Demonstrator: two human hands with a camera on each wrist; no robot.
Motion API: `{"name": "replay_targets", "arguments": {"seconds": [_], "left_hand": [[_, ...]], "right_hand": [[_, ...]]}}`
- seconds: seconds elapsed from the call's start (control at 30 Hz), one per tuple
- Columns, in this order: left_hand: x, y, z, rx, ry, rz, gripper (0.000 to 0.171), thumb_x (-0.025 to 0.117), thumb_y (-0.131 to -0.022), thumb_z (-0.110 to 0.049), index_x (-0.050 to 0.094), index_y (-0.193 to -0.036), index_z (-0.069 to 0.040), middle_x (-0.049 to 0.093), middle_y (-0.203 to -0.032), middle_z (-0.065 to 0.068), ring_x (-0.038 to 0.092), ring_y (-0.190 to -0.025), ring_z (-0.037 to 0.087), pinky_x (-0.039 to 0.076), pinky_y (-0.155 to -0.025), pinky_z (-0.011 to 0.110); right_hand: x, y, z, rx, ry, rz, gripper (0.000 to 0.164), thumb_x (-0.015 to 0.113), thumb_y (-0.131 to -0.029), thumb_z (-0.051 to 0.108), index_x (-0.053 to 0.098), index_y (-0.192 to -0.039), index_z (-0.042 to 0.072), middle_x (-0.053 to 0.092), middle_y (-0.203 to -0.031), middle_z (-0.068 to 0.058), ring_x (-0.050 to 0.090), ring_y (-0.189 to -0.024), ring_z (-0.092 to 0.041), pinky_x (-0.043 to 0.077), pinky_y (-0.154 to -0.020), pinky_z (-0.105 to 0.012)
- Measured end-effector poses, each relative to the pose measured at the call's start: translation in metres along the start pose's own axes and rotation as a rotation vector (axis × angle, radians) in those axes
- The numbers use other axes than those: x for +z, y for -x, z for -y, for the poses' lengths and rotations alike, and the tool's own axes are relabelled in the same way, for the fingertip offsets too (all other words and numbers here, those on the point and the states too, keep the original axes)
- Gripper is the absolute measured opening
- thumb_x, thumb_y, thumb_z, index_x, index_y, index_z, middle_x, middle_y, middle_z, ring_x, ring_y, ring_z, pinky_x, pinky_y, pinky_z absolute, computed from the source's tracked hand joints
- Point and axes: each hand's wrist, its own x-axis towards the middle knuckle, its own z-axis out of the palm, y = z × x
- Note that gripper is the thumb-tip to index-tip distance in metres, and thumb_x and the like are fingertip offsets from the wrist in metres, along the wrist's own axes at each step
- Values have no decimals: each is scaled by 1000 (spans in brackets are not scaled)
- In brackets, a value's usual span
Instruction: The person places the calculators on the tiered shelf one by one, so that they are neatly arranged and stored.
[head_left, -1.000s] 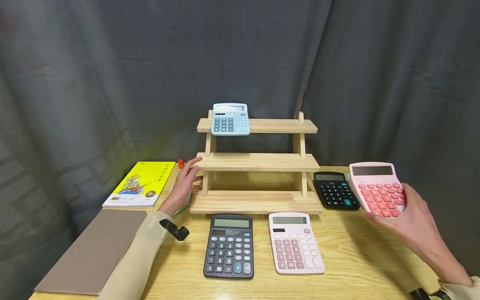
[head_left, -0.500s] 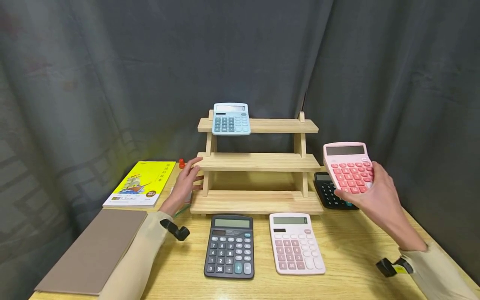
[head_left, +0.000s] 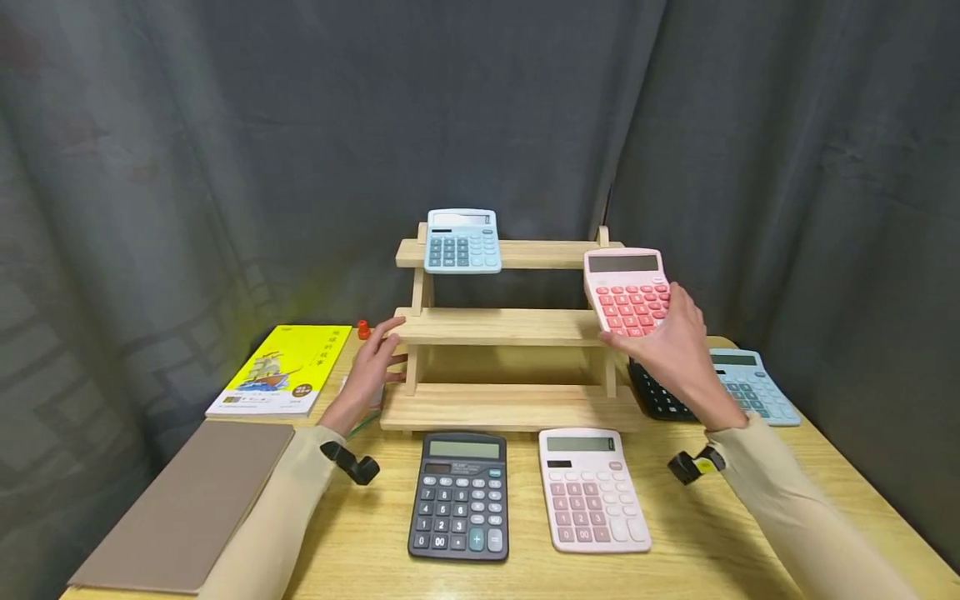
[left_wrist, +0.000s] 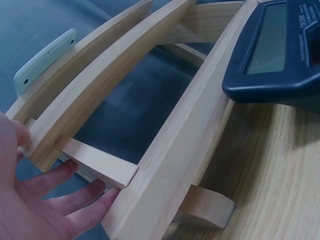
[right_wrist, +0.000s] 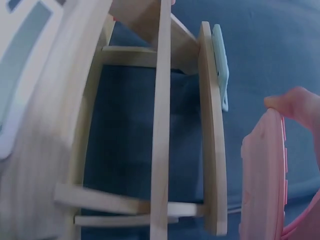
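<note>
Calculator (head_left: 624, 283), pink, right of the frame's centre, long axis running up-frame — pinched by the right hand (head_left: 677, 343), the nearer, and overlapping in view the rack's (head_left: 495, 327) right end. Left hand (head_left: 369, 364), fingers spread, at its left end — contact hard to judge.

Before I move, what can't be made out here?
Head view: lower right corner of the pink rectangular plastic calculator, covered by the right hand.
Head view: left edge of the lower light-blue rectangular plastic calculator, behind the same hand.
Head view: tiny red object, too small to identify.
Left wrist view: much of the dark rectangular plastic calculator, cut off by the right edge.
</note>
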Motion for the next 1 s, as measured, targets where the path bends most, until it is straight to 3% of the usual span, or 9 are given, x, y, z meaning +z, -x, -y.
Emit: {"name": "replay_targets", "arguments": {"seconds": [0.43, 0.67, 0.83, 1.0], "left_hand": [[0, 0, 0, 5, -8, -2, 48, 38, -112, -23, 31, -158, -10, 37, -151, 28, 47, -130, 52, 41, -102, 66], [1, 1, -1, 11, -9, -8, 49, 38, -112, -23, 31, -158, -9, 37, -150, 29, 48, -130, 52, 41, -101, 67], [1, 1, 0, 13, -8, -8, 49, 38, -112, -22, 31, -158, -8, 37, -152, 29, 47, -130, 52, 41, -101, 66], [-3, -14, 24, 30, -12, -19, 49, 40, -111, -29, 33, -158, -15, 38, -152, 25, 49, -129, 51, 44, -99, 64]], "right_hand": [[32, -52, 46, 15, -75, -34, 119, 86, -72, 52, 21, -153, -7, 40, -142, -26, 32, -135, -43, 24, -112, -57], [49, -83, 60, -6, -21, -68, 107, 86, -69, 51, 35, -142, -9, 46, -131, -24, 37, -131, -41, 23, -114, -52], [59, -101, 65, 17, 15, -63, 111, 86, -68, 53, 34, -143, -10, 45, -133, -24, 37, -131, -40, 25, -113, -51], [68, -112, 67, 63, 32, -36, 116, 85, -68, 55, 29, -146, -12, 43, -137, -25, 36, -130, -41, 30, -110, -52]]}}
